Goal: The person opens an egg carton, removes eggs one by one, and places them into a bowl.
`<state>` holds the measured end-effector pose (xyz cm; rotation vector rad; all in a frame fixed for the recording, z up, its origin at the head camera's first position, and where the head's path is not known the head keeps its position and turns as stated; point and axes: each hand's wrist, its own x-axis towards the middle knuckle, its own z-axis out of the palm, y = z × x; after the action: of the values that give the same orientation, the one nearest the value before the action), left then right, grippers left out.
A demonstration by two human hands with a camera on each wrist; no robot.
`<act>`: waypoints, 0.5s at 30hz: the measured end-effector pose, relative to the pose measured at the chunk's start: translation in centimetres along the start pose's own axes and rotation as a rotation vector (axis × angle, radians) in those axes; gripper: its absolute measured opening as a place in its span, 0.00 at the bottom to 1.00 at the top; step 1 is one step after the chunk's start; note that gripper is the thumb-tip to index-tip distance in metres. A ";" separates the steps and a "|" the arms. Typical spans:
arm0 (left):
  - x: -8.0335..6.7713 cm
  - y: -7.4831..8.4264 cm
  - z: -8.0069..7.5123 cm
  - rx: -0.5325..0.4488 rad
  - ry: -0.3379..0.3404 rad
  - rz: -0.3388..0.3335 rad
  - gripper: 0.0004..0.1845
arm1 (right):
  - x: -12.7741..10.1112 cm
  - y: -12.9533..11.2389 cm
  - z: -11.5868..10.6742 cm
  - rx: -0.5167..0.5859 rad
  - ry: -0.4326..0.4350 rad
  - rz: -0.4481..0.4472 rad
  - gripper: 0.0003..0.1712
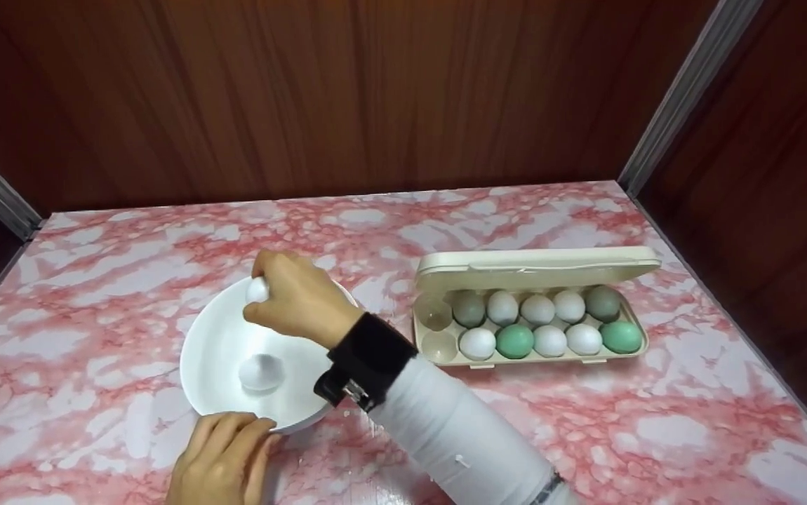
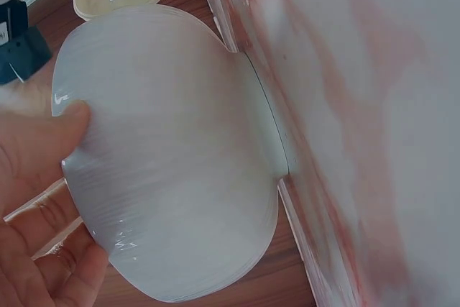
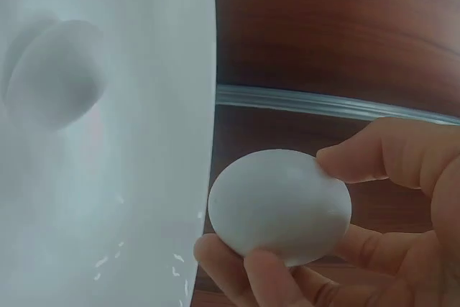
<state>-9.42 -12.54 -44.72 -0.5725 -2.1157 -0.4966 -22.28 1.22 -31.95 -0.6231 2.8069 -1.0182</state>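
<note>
A white egg (image 3: 280,206) is pinched between the thumb and fingers of my right hand (image 1: 298,294), over the far side of a white bowl (image 1: 207,351). Inside that bowl lies a second white egg (image 1: 261,372), touching nothing else but the bowl. My left hand (image 1: 217,459) holds the bowl's near rim. In the left wrist view its thumb and fingertips are at the edge of the bowl (image 2: 172,149). To the right, an egg carton (image 1: 438,361) with a raised lid (image 1: 537,261) holds two rows of white, green and greyish eggs.
The bowl and carton stand on a table (image 1: 656,421) with a red-and-white marbled surface. Brown wood-grain panels (image 1: 375,98) rise behind it and at the right, joined by grey metal strips (image 1: 691,91). My right forearm crosses between bowl and carton.
</note>
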 end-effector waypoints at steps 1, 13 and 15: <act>0.0 0.0 0.0 0.001 0.001 0.001 0.31 | 0.2 0.0 0.2 -0.011 -0.001 0.001 0.19; 0.0 0.0 0.0 -0.014 0.011 0.005 0.30 | 1.9 -0.1 1.7 -0.112 -0.038 -0.006 0.20; 0.1 0.0 0.0 -0.005 0.006 0.008 0.30 | 2.3 -0.1 1.9 -0.123 -0.048 -0.010 0.19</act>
<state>-9.43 -12.57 -44.64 -0.5819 -2.1065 -0.4985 -23.94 -0.92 -33.26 -0.6659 2.8434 -0.8253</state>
